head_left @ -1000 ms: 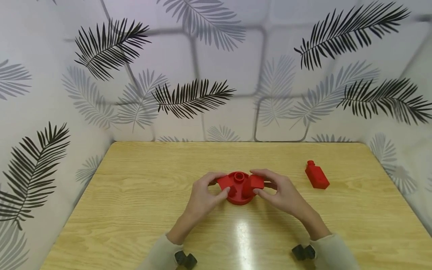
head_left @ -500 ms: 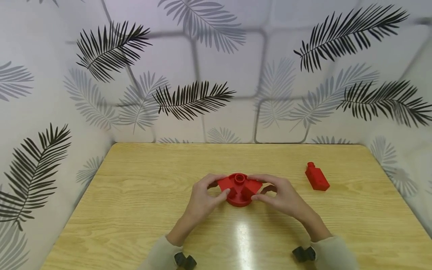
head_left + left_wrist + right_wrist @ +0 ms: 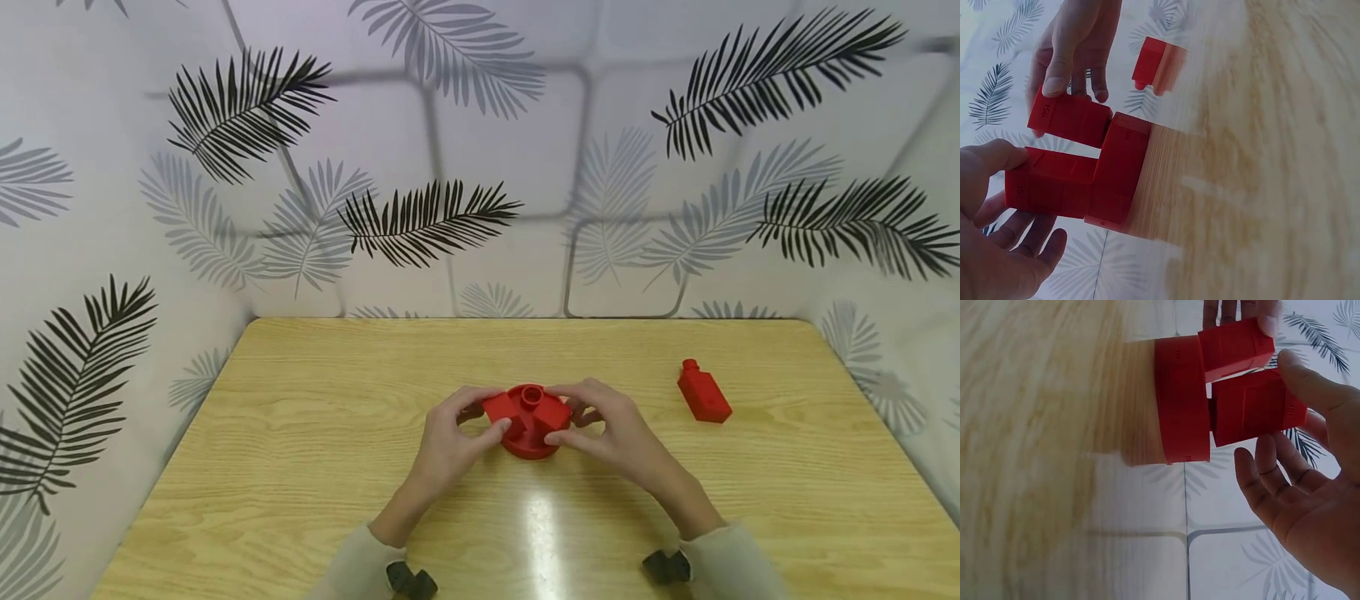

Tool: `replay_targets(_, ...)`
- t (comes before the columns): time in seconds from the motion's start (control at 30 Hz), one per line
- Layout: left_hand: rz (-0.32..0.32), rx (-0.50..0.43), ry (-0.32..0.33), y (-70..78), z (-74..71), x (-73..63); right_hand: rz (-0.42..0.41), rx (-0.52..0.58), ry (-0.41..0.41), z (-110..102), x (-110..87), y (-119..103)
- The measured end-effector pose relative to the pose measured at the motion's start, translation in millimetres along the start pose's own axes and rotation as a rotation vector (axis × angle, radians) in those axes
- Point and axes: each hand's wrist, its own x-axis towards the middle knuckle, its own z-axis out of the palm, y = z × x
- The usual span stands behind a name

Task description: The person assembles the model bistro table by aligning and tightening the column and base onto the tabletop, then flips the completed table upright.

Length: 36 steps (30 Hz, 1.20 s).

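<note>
A round red base (image 3: 529,452) sits on the table, with a small raised ring (image 3: 532,395) at its far side. Between thumb and fingers, my left hand (image 3: 448,440) grips a red rectangular block (image 3: 1054,184) that stands on the left of the base. My right hand (image 3: 621,427) pinches a second red block (image 3: 1257,406) over the base's right side. In the right wrist view a short, narrower neck shows between that second block and the base, and the block leans slightly. The ends of both blocks facing the base are mostly hidden in the head view.
Farther right on the wooden table (image 3: 330,392) lies a third red block (image 3: 705,396), bottle-shaped with a short round neck. Leaf-patterned wall covering (image 3: 510,258) rises behind the table and at both sides. Dark wrist-worn cameras (image 3: 411,581) sit at the sleeves.
My right hand has shifted left with its block, which has come further in over the base and turned. The left hand and its block stay put.
</note>
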Motion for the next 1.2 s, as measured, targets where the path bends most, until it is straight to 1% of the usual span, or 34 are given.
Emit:
replay_targets(0.03,-0.008,-0.007,0.004,5.7,-0.4,-0.3,0.004,-0.019,0.002,1,0.6,0)
replay_targets(0.13,-0.011,-0.016,0.003,5.1,-1.1,0.0,0.017,-0.037,0.002,4,1.7,0)
replay_targets(0.23,-0.021,-0.014,-0.001,4.0,-1.9,0.3,0.021,0.001,-0.012,5,2.9,0)
replay_targets(0.27,-0.018,-0.013,-0.005,-2.0,-1.9,0.7,0.026,0.018,-0.021,5,3.4,-1)
replay_targets(0.4,-0.028,-0.022,-0.002,-2.1,-1.5,0.0,0.052,0.069,-0.060,5,4.6,-2)
replay_targets(0.47,-0.031,-0.039,0.002,-2.4,-0.8,-0.6,0.068,0.078,-0.062,5,4.2,-3)
replay_targets(0.6,-0.038,-0.058,0.010,-2.0,0.9,-1.5,0.075,0.033,-0.022,7,3.3,-2)
replay_targets(0.7,-0.043,-0.041,0.009,-1.9,1.3,-1.5,0.053,-0.041,0.015,9,3.1,-1)
replay_targets(0.8,-0.038,-0.017,-0.001,-1.3,1.3,-1.1,0.032,-0.111,0.033,11,3.8,0)
replay_targets(0.9,-0.021,-0.008,-0.013,0.2,1.4,-0.9,0.028,-0.150,0.041,12,4.6,0)
replay_targets(1.03,-0.013,-0.010,-0.020,1.9,1.1,-0.7,0.032,-0.157,0.034,11,5.0,1)
replay_targets(1.2,-0.027,-0.008,-0.015,1.1,0.2,-0.8,0.047,-0.140,0.033,8,4.8,1)
